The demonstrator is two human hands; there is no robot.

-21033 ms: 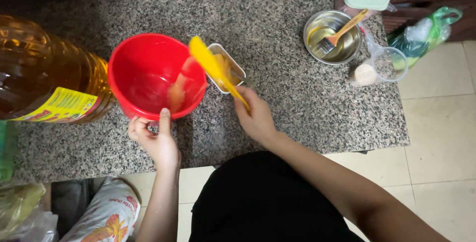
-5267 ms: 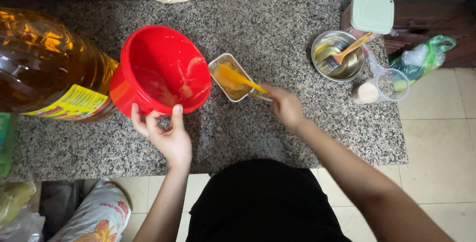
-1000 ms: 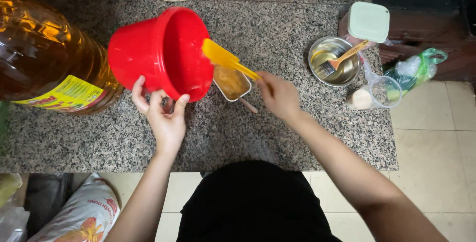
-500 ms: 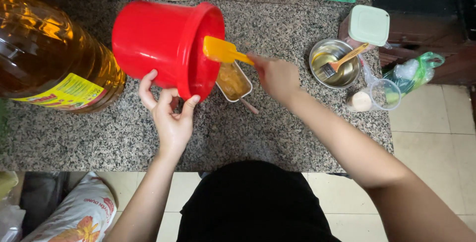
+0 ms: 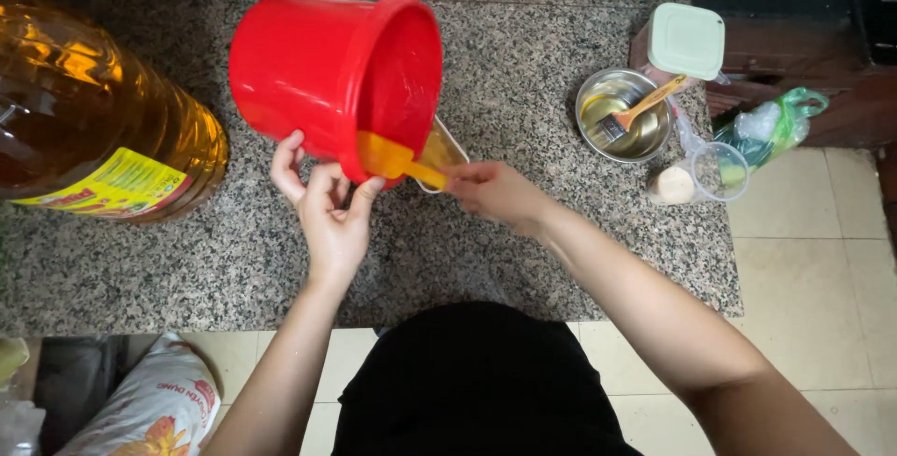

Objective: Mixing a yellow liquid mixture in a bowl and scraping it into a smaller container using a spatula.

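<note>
On the counter: one speckled granite worktop (image 5: 523,260) runs across the view, and I stand at its near edge looking down.
Red buckets: one red plastic bucket (image 5: 318,73), tipped on its side, mouth facing right, lifted over the middle of the counter.
Spatulas: one yellow-orange spatula (image 5: 397,159), its blade pressed at the lower rim of the bucket's mouth.
Small tins: one small metal tin (image 5: 447,149), mostly hidden just under the bucket's mouth.
Oil bottles: one very large bottle of amber oil (image 5: 84,129), at the far left, near the bucket but not touching it.
Steel bowls: one round steel bowl (image 5: 624,115) to the right, holding one pastry brush (image 5: 633,115) with a wooden handle.
Clear cups: one clear plastic cup (image 5: 715,171) lying on its side, right of the bowl.
Lidded tubs: one tub with a pale green lid (image 5: 687,40), behind the bowl.
My left hand (image 5: 327,208): fingers spread wide, cupping the bucket's underside and holding it tilted.
My right hand (image 5: 495,194): fingers pinched tight together around the spatula's handle, just right of the bucket's rim.
</note>
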